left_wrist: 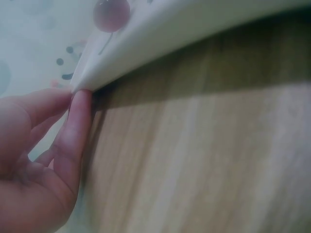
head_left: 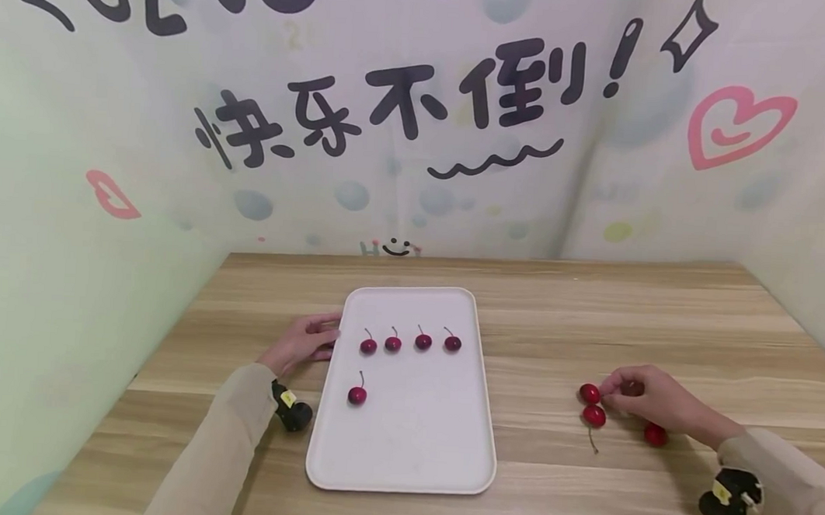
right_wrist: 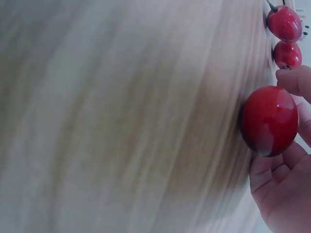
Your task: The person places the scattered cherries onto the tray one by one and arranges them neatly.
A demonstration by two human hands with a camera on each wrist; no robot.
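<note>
By the curled fingers of the right hand (head_left: 657, 399), a small, shiny red cherry (head_left: 590, 393) is touched at its stem end. The tips are brought together there, so the cherry seems to be pinched by its stem, perhaps so that the soft fruit is not squashed. A second round red cherry with a thin stem (head_left: 594, 415) is seen right next to it. A third shiny red cherry (head_left: 655, 435) is partly hidden by the hand.

By the fingers of the left hand (head_left: 303, 341), the left edge of a flat white tray with round corners (head_left: 416, 460) is gripped, likely so that the tray is kept from sliding.

On the tray, a row of four dark red cherries with stems (head_left: 423, 341) is set out near the far end. One more dark red cherry (head_left: 357, 395) is placed below the row, on the left. They are spaced out, maybe so that neat lines can be made.

The right hand is held low over the pale wooden desk (head_left: 563, 320), and its arm is stretched in from the near right. The left arm is reached forward, beside the tray. On each wrist, a small black camera (head_left: 295, 416) is worn.
</note>
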